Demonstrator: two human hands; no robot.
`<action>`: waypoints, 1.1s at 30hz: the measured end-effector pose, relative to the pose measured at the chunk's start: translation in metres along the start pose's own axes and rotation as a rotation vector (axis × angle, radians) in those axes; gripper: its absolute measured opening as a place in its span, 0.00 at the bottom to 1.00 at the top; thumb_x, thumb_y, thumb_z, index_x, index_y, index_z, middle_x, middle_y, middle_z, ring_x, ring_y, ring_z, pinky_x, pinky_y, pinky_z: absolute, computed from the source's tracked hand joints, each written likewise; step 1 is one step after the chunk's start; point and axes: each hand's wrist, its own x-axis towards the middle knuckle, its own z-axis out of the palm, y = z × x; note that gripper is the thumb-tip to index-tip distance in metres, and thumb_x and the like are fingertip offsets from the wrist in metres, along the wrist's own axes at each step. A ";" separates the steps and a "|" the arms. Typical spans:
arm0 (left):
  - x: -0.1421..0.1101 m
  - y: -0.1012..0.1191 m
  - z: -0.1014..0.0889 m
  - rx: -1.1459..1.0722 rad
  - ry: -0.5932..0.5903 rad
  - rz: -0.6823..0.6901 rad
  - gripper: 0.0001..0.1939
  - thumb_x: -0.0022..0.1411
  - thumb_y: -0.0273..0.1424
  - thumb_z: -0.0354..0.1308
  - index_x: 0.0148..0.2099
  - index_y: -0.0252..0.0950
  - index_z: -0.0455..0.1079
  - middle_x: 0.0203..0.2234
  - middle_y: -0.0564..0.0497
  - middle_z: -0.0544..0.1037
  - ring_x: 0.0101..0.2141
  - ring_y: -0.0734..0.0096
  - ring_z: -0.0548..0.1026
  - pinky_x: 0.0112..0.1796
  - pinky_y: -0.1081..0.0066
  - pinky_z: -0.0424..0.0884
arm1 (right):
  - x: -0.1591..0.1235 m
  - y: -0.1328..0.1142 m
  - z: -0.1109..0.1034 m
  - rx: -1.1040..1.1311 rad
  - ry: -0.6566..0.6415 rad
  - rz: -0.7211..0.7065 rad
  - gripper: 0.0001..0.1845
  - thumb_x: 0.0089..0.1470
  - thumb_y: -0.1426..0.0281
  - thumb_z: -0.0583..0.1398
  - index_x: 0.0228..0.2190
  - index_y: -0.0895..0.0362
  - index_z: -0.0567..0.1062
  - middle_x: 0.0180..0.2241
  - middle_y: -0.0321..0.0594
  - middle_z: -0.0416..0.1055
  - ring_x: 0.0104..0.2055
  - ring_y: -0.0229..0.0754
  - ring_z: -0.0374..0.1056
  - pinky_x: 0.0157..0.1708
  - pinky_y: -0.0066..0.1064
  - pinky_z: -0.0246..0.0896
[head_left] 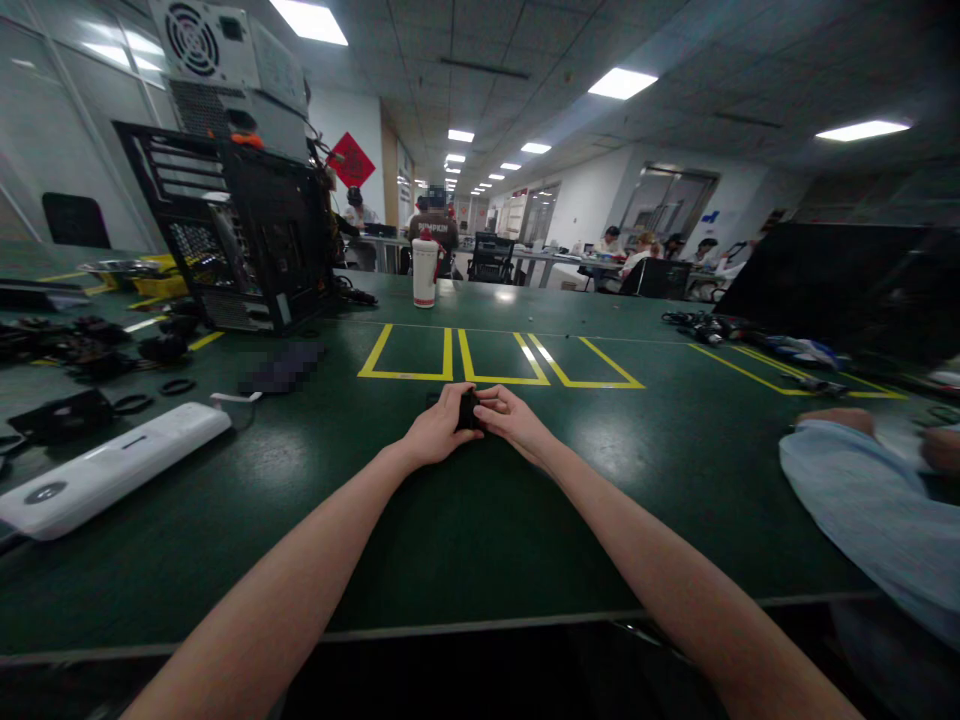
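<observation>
Both my hands meet over the middle of the green table [480,520], just in front of yellow tape outlines [491,380]. Between them is a small black object [468,410], mostly covered by the fingers, so its kind cannot be made out. My left hand [441,430] wraps round its left side, thumb pointing right. From the other side my right hand [514,420] grips it with thumb and fingertips. A dark bit of it, or of another part, shows left of my left hand.
At left lie a white power bank-like device [120,470], black cables and rings [178,386], behind them an open computer case [262,230] topped by a power supply [217,45]. A white cup [424,272] stands at the back. A co-worker's pale blue sleeve [862,500] rests at right, near a black screen [840,290].
</observation>
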 end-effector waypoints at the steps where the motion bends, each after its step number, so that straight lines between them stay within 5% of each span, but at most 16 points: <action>1: 0.000 0.000 0.000 0.001 0.003 0.001 0.33 0.51 0.35 0.57 0.54 0.39 0.44 0.50 0.45 0.56 0.48 0.57 0.63 0.42 0.58 0.67 | 0.000 0.000 0.001 0.007 0.011 0.004 0.16 0.40 0.65 0.62 0.34 0.54 0.67 0.34 0.36 0.67 0.38 0.38 0.65 0.39 0.36 0.61; 13: -0.001 0.001 -0.001 -0.005 -0.004 -0.010 0.33 0.51 0.36 0.57 0.54 0.39 0.44 0.49 0.45 0.56 0.46 0.59 0.64 0.41 0.59 0.67 | -0.001 -0.005 -0.003 -0.075 -0.044 -0.039 0.21 0.36 0.70 0.64 0.36 0.54 0.67 0.36 0.37 0.67 0.41 0.39 0.63 0.41 0.35 0.60; 22: -0.001 0.001 -0.002 0.012 -0.008 -0.016 0.33 0.51 0.36 0.56 0.55 0.39 0.44 0.50 0.45 0.56 0.46 0.58 0.64 0.41 0.59 0.68 | 0.006 -0.006 0.001 -0.044 0.039 0.019 0.14 0.40 0.65 0.62 0.32 0.54 0.67 0.34 0.36 0.67 0.37 0.37 0.64 0.39 0.34 0.61; 27: -0.001 0.001 -0.002 0.010 -0.005 -0.006 0.32 0.51 0.36 0.56 0.54 0.39 0.44 0.49 0.45 0.56 0.46 0.59 0.64 0.41 0.60 0.68 | 0.005 -0.012 -0.001 -0.061 -0.025 0.097 0.16 0.39 0.67 0.62 0.34 0.54 0.66 0.34 0.36 0.65 0.37 0.38 0.64 0.38 0.35 0.61; 33: 0.000 0.000 0.000 -0.002 0.007 0.000 0.33 0.51 0.35 0.57 0.54 0.39 0.44 0.49 0.45 0.56 0.47 0.59 0.64 0.42 0.60 0.67 | -0.001 -0.014 -0.003 -0.100 -0.055 0.005 0.18 0.37 0.69 0.63 0.33 0.54 0.66 0.32 0.36 0.66 0.39 0.38 0.64 0.39 0.34 0.60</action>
